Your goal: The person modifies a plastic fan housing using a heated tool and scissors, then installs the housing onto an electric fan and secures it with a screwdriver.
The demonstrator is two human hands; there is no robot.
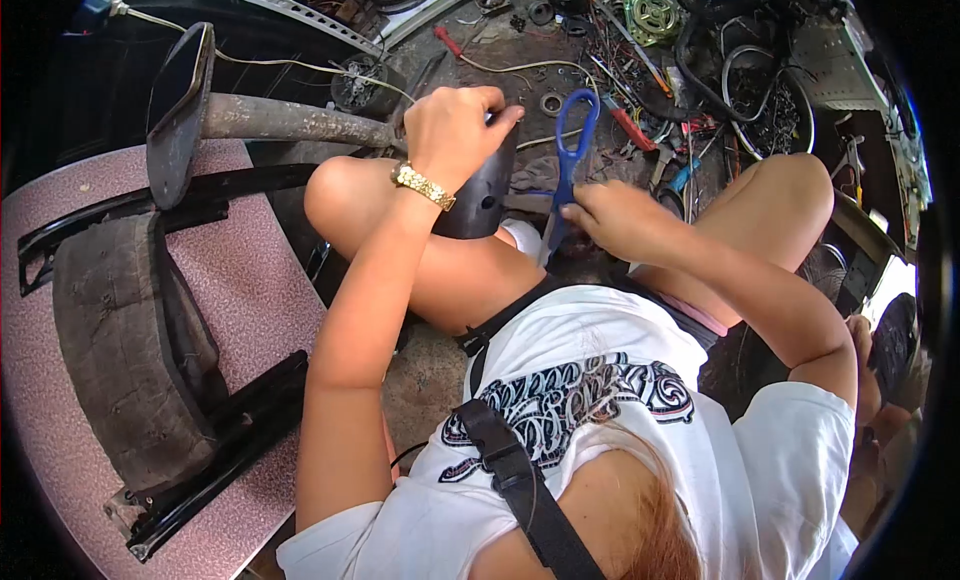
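Observation:
My left hand [458, 135], with a gold bracelet or watch on the wrist, is closed over the top of a dark grey cylinder [478, 205]. A small round hole shows in the cylinder's side, and it stands between my bent legs. My right hand [622, 220] is closed around the middle of blue-handled scissors [575, 145]. The scissors' handle loops point up and away from me, and the blades point down toward my lap. The scissors are to the right of the cylinder. My left fingertips are partly hidden behind the cylinder's rim.
A pink speckled board [240, 270] at left carries a curved dark pad [125, 340] and black bars. A metal post [300, 118] with a flat plate stands beside my left knee. Pliers, a red-handled tool [630, 130], a blue-handled tool [682, 175] and cables litter the floor ahead.

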